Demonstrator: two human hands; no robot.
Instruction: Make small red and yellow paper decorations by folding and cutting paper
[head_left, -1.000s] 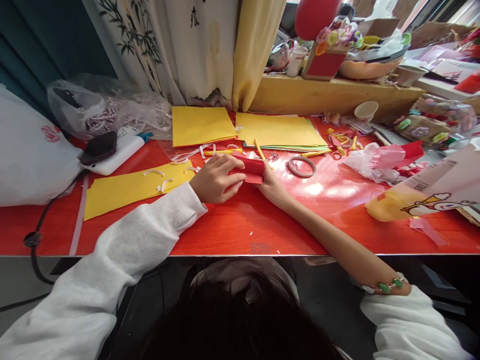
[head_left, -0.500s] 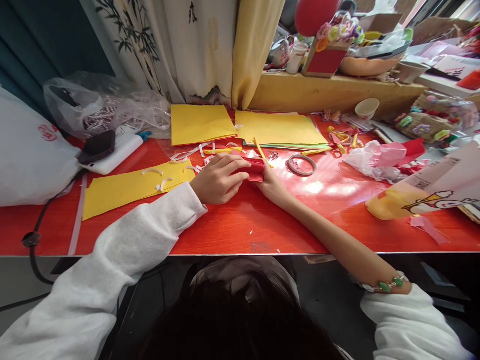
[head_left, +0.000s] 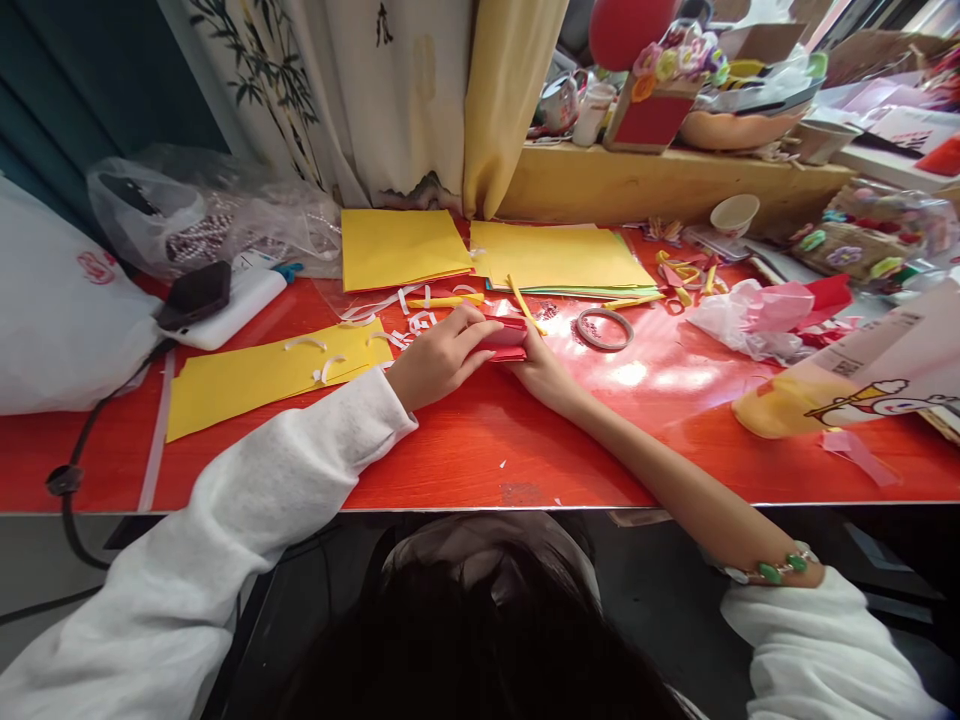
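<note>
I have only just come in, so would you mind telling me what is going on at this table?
A person is holding a folded red piece, probably paper, over the red table. The left hand covers its left part and the right hand grips its right end. Two yellow stacks lie beyond the hands, and a ring lies to their right.

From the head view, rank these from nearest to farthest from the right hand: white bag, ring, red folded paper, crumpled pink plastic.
Measured from the right hand:
1. Red folded paper: held in it.
2. Ring: on the table, just to its right.
3. Crumpled pink plastic: farther right.
4. White bag: far left edge.
</note>
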